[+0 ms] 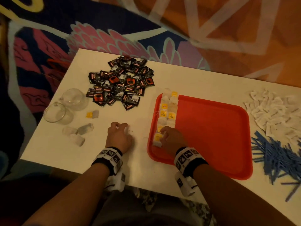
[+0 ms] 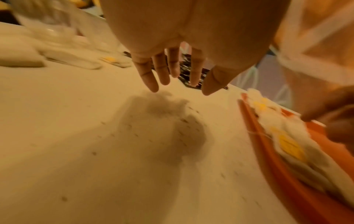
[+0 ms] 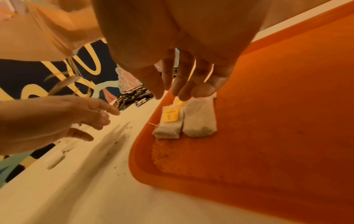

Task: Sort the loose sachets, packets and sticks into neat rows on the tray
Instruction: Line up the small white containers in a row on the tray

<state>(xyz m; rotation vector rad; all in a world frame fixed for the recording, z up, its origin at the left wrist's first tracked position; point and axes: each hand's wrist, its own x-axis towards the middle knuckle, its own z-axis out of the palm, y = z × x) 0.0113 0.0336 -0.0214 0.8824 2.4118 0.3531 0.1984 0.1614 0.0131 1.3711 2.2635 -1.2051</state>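
Observation:
A red tray (image 1: 211, 128) lies on the white table (image 1: 140, 168). Two columns of tea bags (image 1: 167, 111), some with yellow tags, run down the tray's left side. My right hand (image 1: 164, 134) is over the near end of those columns. Its straight fingers (image 3: 184, 89) touch the far ends of the two nearest bags, a tagged one (image 3: 169, 122) and a plain one (image 3: 200, 119). My left hand (image 1: 119, 132) hovers over the bare table left of the tray. The left wrist view shows its fingers (image 2: 162, 72) straight and spread with nothing in them.
A pile of black sachets (image 1: 122, 82) lies at the back. Two glass cups (image 1: 73, 98) and several loose tea bags (image 1: 78, 132) sit at the left. White packets (image 1: 275, 113) and blue sticks (image 1: 276, 159) are heaped right of the tray. Most of the tray floor is bare.

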